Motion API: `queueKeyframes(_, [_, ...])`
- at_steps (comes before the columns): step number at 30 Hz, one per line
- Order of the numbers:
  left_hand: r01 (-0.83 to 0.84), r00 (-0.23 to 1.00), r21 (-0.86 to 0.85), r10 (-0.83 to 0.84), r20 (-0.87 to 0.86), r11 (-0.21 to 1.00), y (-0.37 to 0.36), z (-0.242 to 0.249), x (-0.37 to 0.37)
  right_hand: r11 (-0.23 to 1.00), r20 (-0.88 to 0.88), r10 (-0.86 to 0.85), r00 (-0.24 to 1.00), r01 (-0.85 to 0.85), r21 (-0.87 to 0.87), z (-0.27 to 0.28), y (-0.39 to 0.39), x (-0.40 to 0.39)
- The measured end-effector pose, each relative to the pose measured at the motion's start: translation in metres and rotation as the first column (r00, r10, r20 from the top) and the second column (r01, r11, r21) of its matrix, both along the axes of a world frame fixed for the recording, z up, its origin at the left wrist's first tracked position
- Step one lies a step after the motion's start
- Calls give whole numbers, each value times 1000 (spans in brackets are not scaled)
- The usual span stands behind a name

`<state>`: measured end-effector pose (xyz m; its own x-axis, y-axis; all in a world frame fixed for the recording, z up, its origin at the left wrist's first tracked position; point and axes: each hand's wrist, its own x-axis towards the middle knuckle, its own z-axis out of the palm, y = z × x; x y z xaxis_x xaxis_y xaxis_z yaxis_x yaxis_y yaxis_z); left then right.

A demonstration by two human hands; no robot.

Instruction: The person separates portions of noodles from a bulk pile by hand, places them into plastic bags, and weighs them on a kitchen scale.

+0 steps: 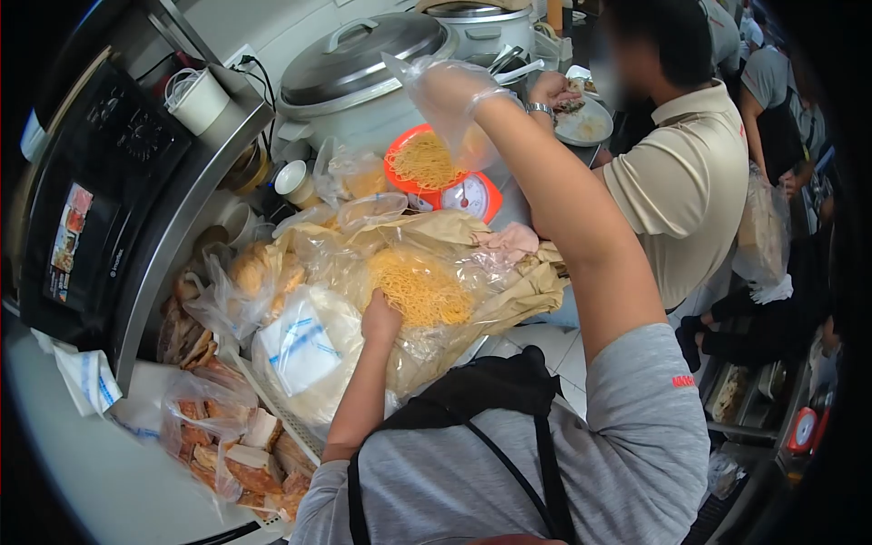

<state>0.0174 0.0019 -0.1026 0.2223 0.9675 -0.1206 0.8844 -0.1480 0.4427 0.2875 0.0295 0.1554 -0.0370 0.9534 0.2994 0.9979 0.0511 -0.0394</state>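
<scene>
Crowded kitchen counter (109, 481) fills the view from 7 to 12 o'clock, packed with bags and appliances. At the centre lies a big clear plastic bag of yellow noodles (420, 289), its mouth open and crumpled over brown paper (527, 295). The left hand (380, 320) rests against the near side of that bag, closed on the plastic at its edge, bare and seen from the back. The right hand (447, 91), in a loose clear plastic glove, is raised at about 12 o'clock above an orange kitchen scale (472, 195); the glove hides the fingers, so whether it is clenched or released cannot be told. On the scale's tray sits a small heap of noodles (423, 160), directly below the gloved hand and apart from it.

Just left of the big bag, at 8 o'clock from it, lies a white packet with blue print (304, 350), and beyond that smaller bags of browned food (254, 272). At 7 o'clock a bag of sliced cooked meat (245, 459) lies by the counter edge. At 10 o'clock stands a black microwave oven (100, 200) with a paper cup (198, 102) on top. Behind the scale, at 12 o'clock, is a large rice cooker with a steel lid (363, 59). At 2 o'clock another person in a beige shirt (686, 186) holds a hand over a plate (586, 123).
</scene>
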Motion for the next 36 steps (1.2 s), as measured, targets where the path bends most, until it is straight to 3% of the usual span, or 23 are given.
queueKeyframes(2, [3,999,13,-3,33,1000,2,-5,-2,997,-88,-62,994,58,-43,9,-5,2])
queueKeyframes(5, [76,973,34,-82,215,997,14,-14,-12,998,-573,-37,819,56,16,20,-29,-15])
queueKeyframes(8, [125,971,-78,-105,215,989,26,-4,-18,977,-417,136,899,-52,205,-1,-39,-14])
queueKeyframes(11, [138,936,23,-138,324,990,43,1,-21,839,-285,363,887,-178,514,-19,-63,-20])
queueKeyframes(14, [309,931,-114,-275,241,944,46,32,-19,970,-718,240,654,-127,209,-36,-63,-10])
queueKeyframes(17, [435,886,-65,-414,209,898,55,36,-15,973,-892,228,390,-104,204,-54,-74,-17])
queueKeyframes(20, [247,831,6,-215,513,969,76,12,2,981,-968,161,193,-140,135,-71,-71,-12])
queueKeyframes(23, [248,685,-252,15,729,935,62,40,28,982,-992,92,84,-170,77,-73,-75,-12])
queueKeyframes(24, [280,690,-250,-13,724,927,65,38,28,982,-995,78,58,-176,67,-73,-78,-13])
queueKeyframes(26, [343,698,-247,-70,712,906,70,32,29,984,-990,117,84,-144,104,-87,-77,-9])
queueKeyframes(29, [279,843,-105,-191,502,954,52,75,17,983,-990,99,97,-162,82,-113,-67,8])
queueKeyframes(30, [268,841,-40,-214,496,962,48,89,12,982,-992,78,96,-181,60,-117,-65,11])
queueKeyframes(33, [226,825,80,-235,514,971,38,128,-10,992,-998,37,-48,-121,43,-106,-77,-11])
queueKeyframes(36, [187,768,112,-216,603,976,32,159,-23,976,-981,48,189,-218,6,-108,-65,-25])
